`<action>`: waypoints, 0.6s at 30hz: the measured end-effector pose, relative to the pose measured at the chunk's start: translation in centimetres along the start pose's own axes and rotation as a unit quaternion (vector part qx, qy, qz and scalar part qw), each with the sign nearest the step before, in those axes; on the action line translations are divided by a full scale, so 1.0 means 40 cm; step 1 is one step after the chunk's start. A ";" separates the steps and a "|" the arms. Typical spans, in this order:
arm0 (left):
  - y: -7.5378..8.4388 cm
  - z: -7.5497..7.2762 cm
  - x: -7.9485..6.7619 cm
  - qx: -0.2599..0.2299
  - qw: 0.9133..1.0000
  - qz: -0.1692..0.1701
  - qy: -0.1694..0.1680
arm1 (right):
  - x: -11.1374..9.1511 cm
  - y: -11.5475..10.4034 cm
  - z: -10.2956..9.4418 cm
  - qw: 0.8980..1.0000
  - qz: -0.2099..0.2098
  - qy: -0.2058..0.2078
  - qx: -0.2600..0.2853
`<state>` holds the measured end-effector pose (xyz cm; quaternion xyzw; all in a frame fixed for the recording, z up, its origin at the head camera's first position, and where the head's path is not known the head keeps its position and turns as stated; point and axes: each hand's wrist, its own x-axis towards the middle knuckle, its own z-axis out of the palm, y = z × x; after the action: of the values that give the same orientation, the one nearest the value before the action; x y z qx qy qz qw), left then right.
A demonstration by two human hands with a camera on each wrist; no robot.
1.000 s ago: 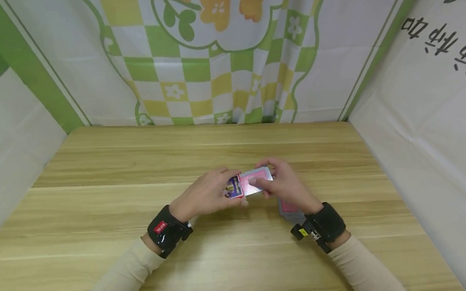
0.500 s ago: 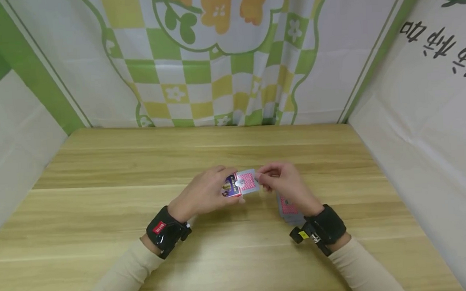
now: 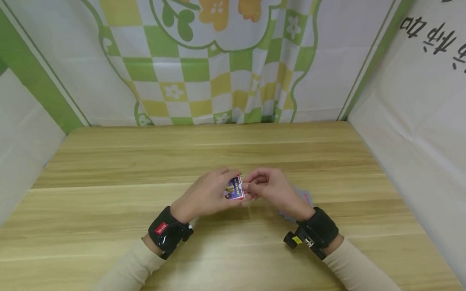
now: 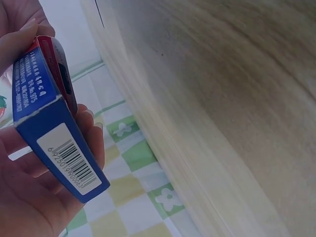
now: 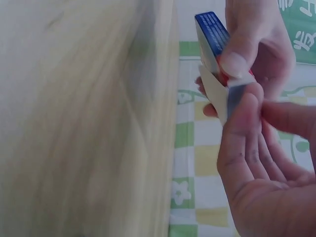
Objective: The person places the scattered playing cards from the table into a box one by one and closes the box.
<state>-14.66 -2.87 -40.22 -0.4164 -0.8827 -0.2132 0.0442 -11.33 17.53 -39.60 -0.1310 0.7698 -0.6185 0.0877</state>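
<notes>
My left hand (image 3: pixel 205 194) grips a blue and red playing card box (image 3: pixel 232 189) along its sides. The barcode end of the box (image 4: pixel 69 153) faces the left wrist camera, with fingers curled beneath. At the opposite, open end, my right hand (image 3: pixel 275 189) pinches the end of the playing cards, which are mostly hidden inside the box. In the right wrist view a pale flap (image 5: pixel 213 93) stands out from the box mouth beside a grey-blue edge (image 5: pixel 236 96) under the right fingertips. The left thumb (image 5: pixel 237 64) presses near that mouth.
More playing cards (image 3: pixel 303 195) lie on the wooden table (image 3: pixel 208 262), partly covered by the right hand and wrist. A checked green and yellow curtain (image 3: pixel 221 84) hangs behind the table's far edge. White printed cloth (image 3: pixel 435 119) closes off the right side.
The red-backed cards that stuck out of the box have slid left into it, pushed by my right hand, which moved left to the box mouth. My left hand stays almost in place.
</notes>
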 end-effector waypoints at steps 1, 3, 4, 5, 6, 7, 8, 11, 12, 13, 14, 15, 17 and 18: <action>0.000 -0.001 0.001 0.001 1.000 -0.002 -0.001 | 0.001 -0.002 -0.007 1.000 -0.001 -0.006 -0.003; 0.000 -0.003 0.002 0.004 1.000 -0.006 -0.003 | 0.003 -0.007 -0.032 0.999 -0.010 -0.025 -0.023; 0.001 -0.005 0.002 0.006 1.000 -0.008 -0.004 | 0.006 0.001 -0.050 0.998 -0.017 -0.035 -0.042; 0.001 -0.006 0.003 0.007 1.000 -0.009 -0.004 | 0.008 0.008 -0.071 0.996 -0.022 -0.044 -0.071; 0.002 -0.007 0.004 0.010 1.000 -0.009 -0.003 | 0.007 0.004 -0.092 0.992 -0.029 -0.047 -0.115; 0.002 -0.008 0.005 0.012 1.000 -0.009 -0.002 | 0.006 0.003 -0.113 0.984 -0.032 -0.054 -0.165; 0.002 -0.008 0.005 0.013 1.000 -0.008 0.000 | 0.003 0.003 -0.134 0.974 -0.031 -0.061 -0.217; 0.001 -0.007 0.003 0.015 1.000 -0.007 -0.002 | -0.010 0.007 -0.181 0.926 0.003 -0.084 -0.369; 0.000 -0.006 0.002 0.017 1.000 -0.007 -0.003 | -0.015 0.009 -0.192 0.909 0.019 -0.091 -0.407; 0.000 -0.005 0.001 0.015 1.000 -0.008 -0.004 | -0.020 0.013 -0.200 0.895 0.041 -0.102 -0.431; 0.000 -0.004 0.000 0.015 1.000 -0.009 -0.004 | -0.024 0.017 -0.206 0.883 0.063 -0.109 -0.452; -0.001 -0.003 -0.001 0.017 1.000 -0.010 -0.005 | -0.027 0.021 -0.210 0.874 0.078 -0.114 -0.466; -0.001 -0.002 -0.001 0.019 1.000 -0.011 -0.004 | -0.030 0.030 -0.214 0.865 0.099 -0.116 -0.478; -0.001 -0.001 -0.002 0.019 1.000 -0.012 -0.004 | -0.030 0.034 -0.214 0.865 0.104 -0.115 -0.477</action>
<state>-14.66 -2.96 -40.21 -0.4061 -0.8915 -0.1954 0.0459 -12.85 26.14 -39.07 -0.1463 0.9645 -0.1437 0.1663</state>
